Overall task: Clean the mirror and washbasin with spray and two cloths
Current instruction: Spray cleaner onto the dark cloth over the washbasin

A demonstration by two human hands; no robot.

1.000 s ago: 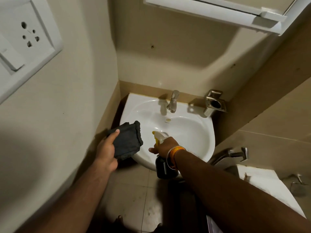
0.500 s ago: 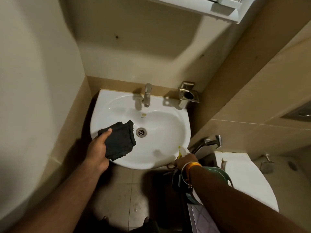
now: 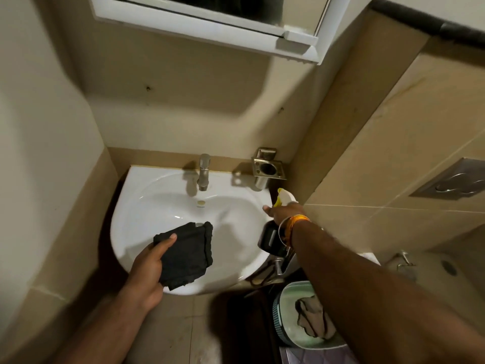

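The left hand [image 3: 147, 271] grips a folded black cloth [image 3: 187, 254], thumb on top and fingers closed beneath it, holding it over the near-left part of the white washbasin [image 3: 162, 203]. The tap [image 3: 203, 171] stands at the basin's back rim. The right hand [image 3: 284, 211] is wrapped around a spray bottle [image 3: 270, 239] beside the basin's right edge. Below sits a green basin [image 3: 291, 334] with a grey cloth [image 3: 313, 320] inside. The mirror [image 3: 210, 11] hangs above.

Left hand [image 3: 147, 271] holding a black cloth [image 3: 187, 254] over the white washbasin [image 3: 131, 206]; right hand [image 3: 284, 212] grasping a spray bottle [image 3: 273, 233] at its right rim.
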